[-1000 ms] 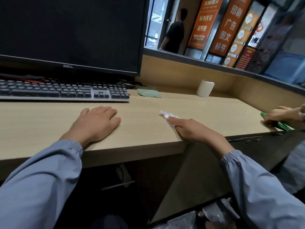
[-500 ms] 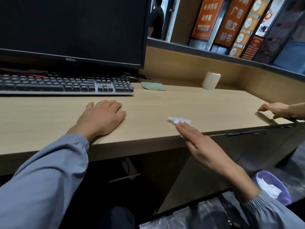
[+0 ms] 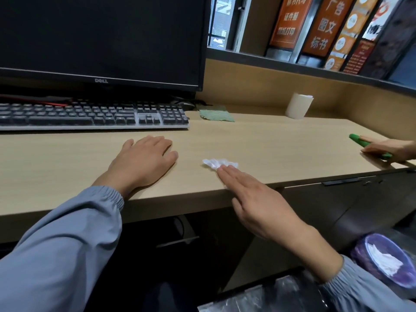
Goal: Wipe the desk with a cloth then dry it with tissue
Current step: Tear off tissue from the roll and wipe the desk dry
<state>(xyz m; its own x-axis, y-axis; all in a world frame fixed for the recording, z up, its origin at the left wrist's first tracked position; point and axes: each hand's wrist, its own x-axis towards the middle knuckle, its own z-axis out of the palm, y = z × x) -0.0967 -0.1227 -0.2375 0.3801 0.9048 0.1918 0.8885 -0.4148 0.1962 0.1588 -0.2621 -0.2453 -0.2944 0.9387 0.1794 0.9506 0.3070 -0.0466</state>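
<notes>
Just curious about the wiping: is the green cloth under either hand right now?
No, the green cloth lies apart beside the grey keyboard; the right hand presses crumpled white tissue.

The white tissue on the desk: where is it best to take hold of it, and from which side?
Probably pinch the crumpled tissue at its raised folds on the far left end, coming from above. The right hand lies flat, fingertips pressing its near edge; that end is covered, and the wad lies too flat on the desk to slide under.
</notes>
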